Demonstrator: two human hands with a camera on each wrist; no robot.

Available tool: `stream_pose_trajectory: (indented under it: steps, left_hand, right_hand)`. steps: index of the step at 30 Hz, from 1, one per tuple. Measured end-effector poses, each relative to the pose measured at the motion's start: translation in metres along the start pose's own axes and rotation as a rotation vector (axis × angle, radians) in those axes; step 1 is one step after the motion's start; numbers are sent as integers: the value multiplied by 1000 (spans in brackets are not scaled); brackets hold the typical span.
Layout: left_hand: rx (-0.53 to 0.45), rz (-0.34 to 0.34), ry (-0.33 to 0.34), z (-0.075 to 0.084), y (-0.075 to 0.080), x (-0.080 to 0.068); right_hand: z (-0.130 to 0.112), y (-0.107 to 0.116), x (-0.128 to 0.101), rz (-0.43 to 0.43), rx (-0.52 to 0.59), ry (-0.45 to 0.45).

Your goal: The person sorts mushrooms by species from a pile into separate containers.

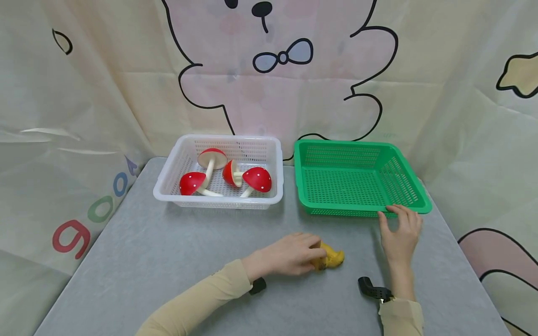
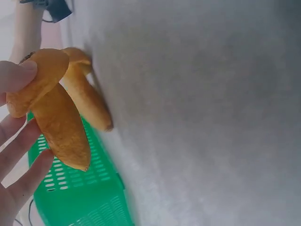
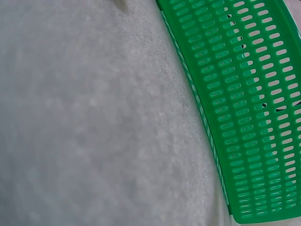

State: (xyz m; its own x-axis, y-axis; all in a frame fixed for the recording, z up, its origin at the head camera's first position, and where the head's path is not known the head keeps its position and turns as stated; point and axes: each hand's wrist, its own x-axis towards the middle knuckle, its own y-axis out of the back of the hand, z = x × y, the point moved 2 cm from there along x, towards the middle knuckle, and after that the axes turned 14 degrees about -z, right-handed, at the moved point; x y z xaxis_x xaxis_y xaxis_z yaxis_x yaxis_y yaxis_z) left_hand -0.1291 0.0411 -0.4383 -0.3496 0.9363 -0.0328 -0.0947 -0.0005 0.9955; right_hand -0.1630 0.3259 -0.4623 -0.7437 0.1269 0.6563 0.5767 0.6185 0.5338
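Two yellow-brown toy mushrooms show beside my left hand. My left hand (image 1: pixel 294 254) holds one mushroom (image 2: pixel 61 127), with the thumb pressed on its cap and the fingers behind it. A second mushroom (image 2: pixel 87 96) lies on the grey table just beyond, partly covered by the held one. In the head view the yellow shapes (image 1: pixel 333 257) run together at my left fingertips. My right hand (image 1: pixel 401 233) grips the front rim of the green basket (image 1: pixel 311 205) near its right corner, thumb outside and fingers over the edge. The right wrist view shows the basket's slotted wall but no fingers.
A white plastic basket (image 1: pixel 168 191) stands to the left of the green one, with several red-capped, white-dotted toy mushrooms (image 1: pixel 257 179) in it. Both baskets are at the back of the grey table (image 1: pixel 189 289), against a printed cloth (image 1: pixel 286 102). Wrist cameras (image 1: pixel 371 290) hang under both forearms.
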Motion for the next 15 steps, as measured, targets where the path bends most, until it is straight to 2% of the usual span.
stream_pose_trajectory:
  steps: [9, 15]
  left_hand:
    - [83, 25, -10, -5, 24, 7]
    - [130, 66, -42, -8, 45, 14]
  right_hand:
    - [0, 1, 0, 6, 12, 5]
    - [-2, 0, 0, 9, 9, 7]
